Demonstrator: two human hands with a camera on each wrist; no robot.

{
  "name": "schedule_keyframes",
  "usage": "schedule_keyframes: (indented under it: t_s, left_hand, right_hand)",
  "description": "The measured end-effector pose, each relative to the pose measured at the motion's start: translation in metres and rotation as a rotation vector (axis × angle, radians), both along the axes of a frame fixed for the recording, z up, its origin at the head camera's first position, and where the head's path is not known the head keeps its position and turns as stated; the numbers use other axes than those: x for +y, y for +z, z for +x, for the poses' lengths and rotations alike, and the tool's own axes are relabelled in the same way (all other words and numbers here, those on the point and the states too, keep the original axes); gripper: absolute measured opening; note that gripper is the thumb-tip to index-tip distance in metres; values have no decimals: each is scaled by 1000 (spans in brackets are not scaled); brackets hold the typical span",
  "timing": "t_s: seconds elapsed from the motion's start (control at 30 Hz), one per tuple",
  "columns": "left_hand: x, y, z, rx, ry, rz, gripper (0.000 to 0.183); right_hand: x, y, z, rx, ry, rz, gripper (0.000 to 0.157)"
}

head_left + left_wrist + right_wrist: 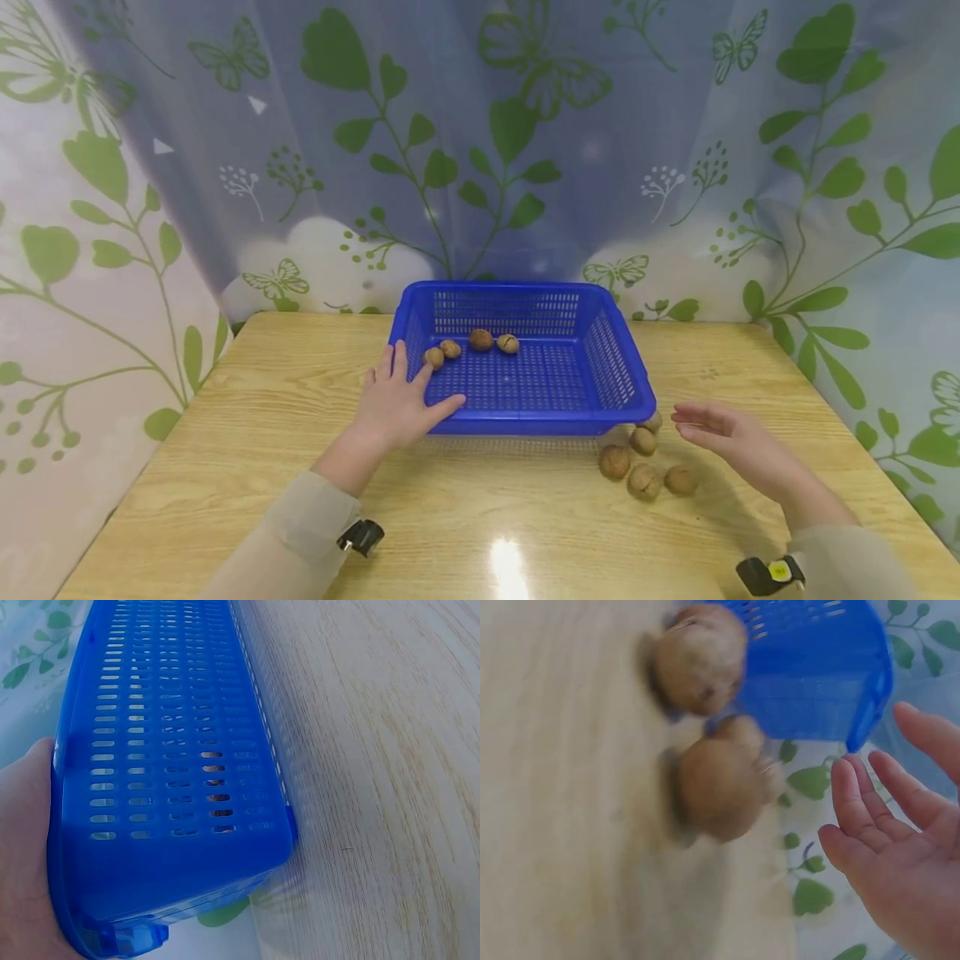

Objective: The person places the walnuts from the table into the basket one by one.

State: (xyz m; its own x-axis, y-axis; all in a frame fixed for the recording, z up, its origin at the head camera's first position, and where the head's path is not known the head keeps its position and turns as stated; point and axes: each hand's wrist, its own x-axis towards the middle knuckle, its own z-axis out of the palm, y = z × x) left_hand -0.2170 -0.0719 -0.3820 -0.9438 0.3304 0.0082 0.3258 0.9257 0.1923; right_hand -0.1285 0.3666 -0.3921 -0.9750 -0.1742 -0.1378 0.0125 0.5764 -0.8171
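Note:
A blue plastic basket (517, 414) stands on the table, with several walnuts (481, 339) inside near its back left. My left hand (392, 406) rests on the basket's front left rim, fingers spread; in the left wrist view part of the hand (26, 847) lies along the rim. To the right, my right hand (731, 433) hovers beside the basket's front right corner with nothing in it. Its fingers (853, 799) are loosely extended in the right wrist view. Several more walnuts (644, 482) lie on the table between that hand and the basket, blurred in the right wrist view.
The wooden table (300, 367) extends around the basket on both sides and in front. Behind it hangs a curtain (450, 225) printed with leaves and butterflies. Each forearm wears a dark wrist device (362, 537).

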Motion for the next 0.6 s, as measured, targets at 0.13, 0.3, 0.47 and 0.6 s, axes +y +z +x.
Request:
schedule_keyframes:
  t_s: [0.13,0.3,0.47,0.6]
  left_hand:
    - [0,1,1,-2,-2,-3,90]
    - [1,2,2,-4,4,0,88]
    - [1,2,1,-2,4,1,88]
    - [1,1,0,-1,4,-2,89]
  right_hand:
    - [7,-14,5,-46,40,-8,54]
    - [13,-27,9,-69,105,-50,51]
    - [18,-37,10,-88,94,-61,52]
    - [18,-42,11,-97,113,-45,54]
